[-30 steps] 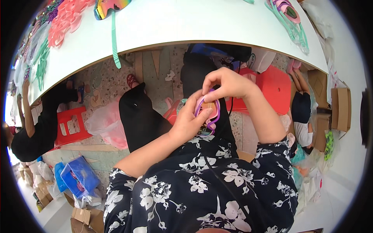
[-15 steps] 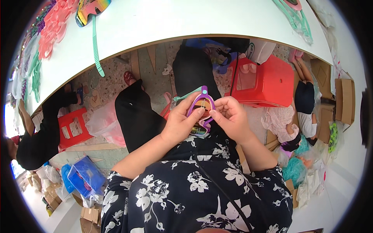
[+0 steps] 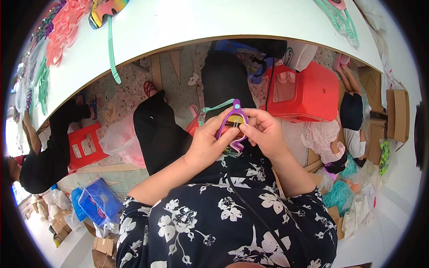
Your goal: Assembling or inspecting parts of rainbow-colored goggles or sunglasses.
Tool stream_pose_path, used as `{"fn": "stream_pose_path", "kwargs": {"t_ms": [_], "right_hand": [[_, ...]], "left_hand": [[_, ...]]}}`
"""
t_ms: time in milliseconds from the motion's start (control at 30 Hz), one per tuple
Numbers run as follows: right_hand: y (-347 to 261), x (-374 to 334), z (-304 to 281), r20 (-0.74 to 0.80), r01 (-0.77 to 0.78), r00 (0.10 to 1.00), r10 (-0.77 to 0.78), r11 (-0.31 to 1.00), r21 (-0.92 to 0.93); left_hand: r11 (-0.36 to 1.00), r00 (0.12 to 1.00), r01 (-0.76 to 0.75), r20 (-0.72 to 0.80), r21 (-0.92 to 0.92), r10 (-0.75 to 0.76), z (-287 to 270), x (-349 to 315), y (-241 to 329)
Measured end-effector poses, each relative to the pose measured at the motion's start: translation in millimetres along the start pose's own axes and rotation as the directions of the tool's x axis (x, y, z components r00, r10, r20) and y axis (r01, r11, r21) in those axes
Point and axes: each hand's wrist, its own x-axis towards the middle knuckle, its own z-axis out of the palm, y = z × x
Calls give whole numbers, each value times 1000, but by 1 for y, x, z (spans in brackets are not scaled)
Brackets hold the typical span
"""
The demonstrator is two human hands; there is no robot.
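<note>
You held purple goggles (image 3: 237, 119) in front of the white table (image 3: 187, 22), fingers of your left hand (image 3: 205, 142) and right hand (image 3: 268, 135) clamped on them. By the table's near edge, a white bag (image 3: 301, 57) with green print sat near a red stool (image 3: 316, 91).

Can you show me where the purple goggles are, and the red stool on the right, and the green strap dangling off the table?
Purple goggles (image 3: 235, 119): head view, on the yellowish lens.
Red stool (image 3: 316, 93): head view, on the seat.
Mint-green strap (image 3: 111, 50): head view, halfway along.
</note>
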Motion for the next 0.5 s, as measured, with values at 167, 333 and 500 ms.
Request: {"fn": "stream_pose_path", "kwargs": {"t_ms": [167, 333, 500], "right_hand": [[4, 2, 5, -47, 18, 999, -18, 1000, 17], [3, 8, 9, -7, 8, 1000, -8, 1000, 1], [2, 10, 10, -25, 17, 1000, -17, 1000, -14]], "left_hand": [[931, 935, -181, -239, 316, 263, -21, -3, 13], [919, 929, -172, -251, 355, 271, -11, -12, 17], [808, 861, -247, -261, 534, 436, -7, -6, 12]]}}
